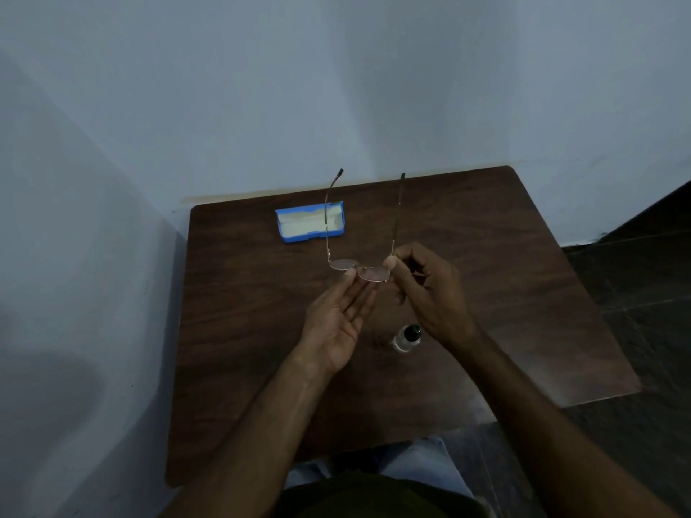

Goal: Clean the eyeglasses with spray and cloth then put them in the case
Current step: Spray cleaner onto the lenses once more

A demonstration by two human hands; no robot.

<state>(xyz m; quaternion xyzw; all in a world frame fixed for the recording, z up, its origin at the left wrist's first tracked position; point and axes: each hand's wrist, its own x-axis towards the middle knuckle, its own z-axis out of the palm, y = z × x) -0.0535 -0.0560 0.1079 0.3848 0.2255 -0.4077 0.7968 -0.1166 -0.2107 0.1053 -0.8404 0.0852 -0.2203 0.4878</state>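
- The case (310, 226) lies at about 11 o'clock on the table (232, 330). It is open, its pale lining is bare and nothing is in it, so the last step, stowing the glasses, is not yet done.
- The left hand (336, 323) is palm up with straight, loosely spread fingers. It grips nothing, and one fingertip touches the frame from below near the bridge.
- The eyeglasses (374, 274) are held in the air above the middle of the table, well clear of the case. Both temples are unfolded and point toward 12 o'clock. They must be folded before the glasses will fit inside.
- The spray bottle (405, 338) stands at about 5 o'clock from the glasses, just beside the right wrist. It has a dark top and a clear body. It seems to hold clear liquid, but the level cannot be told.
- The right hand (430, 289) pinches the frame's right corner between thumb and forefinger, with its other fingers curled in.
- No cloth is in view, and whether the lenses have been sprayed or wiped cannot be told. My guess is that the task is either at its start or at a final inspection.
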